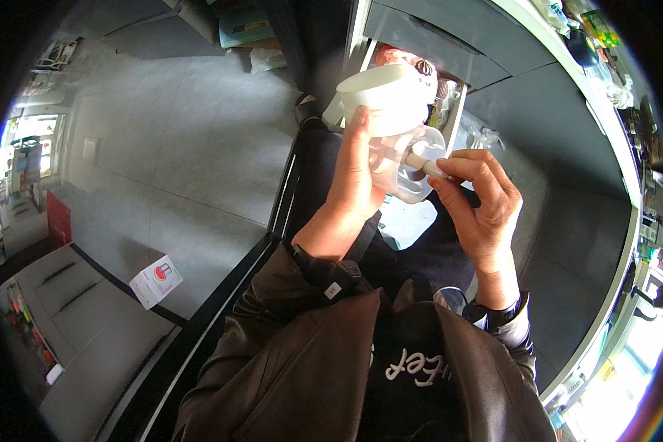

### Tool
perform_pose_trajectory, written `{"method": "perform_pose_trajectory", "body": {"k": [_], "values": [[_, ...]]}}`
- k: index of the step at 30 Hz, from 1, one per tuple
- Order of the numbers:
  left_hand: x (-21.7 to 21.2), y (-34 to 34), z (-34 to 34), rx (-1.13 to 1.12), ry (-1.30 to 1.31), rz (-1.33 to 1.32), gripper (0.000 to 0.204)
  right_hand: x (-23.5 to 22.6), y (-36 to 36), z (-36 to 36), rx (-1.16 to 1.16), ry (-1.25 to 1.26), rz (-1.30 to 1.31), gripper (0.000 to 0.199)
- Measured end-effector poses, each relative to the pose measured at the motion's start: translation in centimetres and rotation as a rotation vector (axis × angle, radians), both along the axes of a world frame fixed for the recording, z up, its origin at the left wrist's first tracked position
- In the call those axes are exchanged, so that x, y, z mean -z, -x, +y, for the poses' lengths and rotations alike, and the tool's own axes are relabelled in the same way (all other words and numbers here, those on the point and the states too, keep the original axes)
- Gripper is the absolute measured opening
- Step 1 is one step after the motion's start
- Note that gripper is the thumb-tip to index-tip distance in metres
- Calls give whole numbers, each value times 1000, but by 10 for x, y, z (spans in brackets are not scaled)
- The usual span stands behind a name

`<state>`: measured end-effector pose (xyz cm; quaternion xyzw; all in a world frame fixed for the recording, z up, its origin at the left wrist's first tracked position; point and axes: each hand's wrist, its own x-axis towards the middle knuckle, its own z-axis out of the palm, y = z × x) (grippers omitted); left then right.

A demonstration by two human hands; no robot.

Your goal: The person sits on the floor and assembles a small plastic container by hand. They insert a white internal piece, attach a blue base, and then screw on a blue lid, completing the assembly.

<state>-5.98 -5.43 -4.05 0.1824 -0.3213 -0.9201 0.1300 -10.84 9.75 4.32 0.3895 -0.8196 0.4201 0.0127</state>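
Note:
My left hand is wrapped round a plastic container with a milky white upper part and a see-through cup below it. The thumb presses along the white part. My right hand pinches a short, pale stem-like piece at the cup's open end, thumb against fingertips. The inner end of that piece reaches inside the cup, while its outer end is covered by the fingertips. The container is held tilted above my lap.
Beyond the container, a pulled-out drawer holds bags and small items. Grey cabinet fronts rise on the right beneath a cluttered counter. On the left, a small white box with a red picture stands by the tiled floor.

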Motion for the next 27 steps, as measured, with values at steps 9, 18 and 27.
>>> {"method": "perform_pose_trajectory", "body": {"k": [9,18,27], "values": [[1,0,-3,8,-23,34,99,-3,-8,-5,56,2,-100,20],[1,-2,-9,18,-14,100,97,1,-8,-9,110,-27,0,27],[-3,0,-1,-13,7,25,98,5,-7,-7,27,46,-21,25]]}}
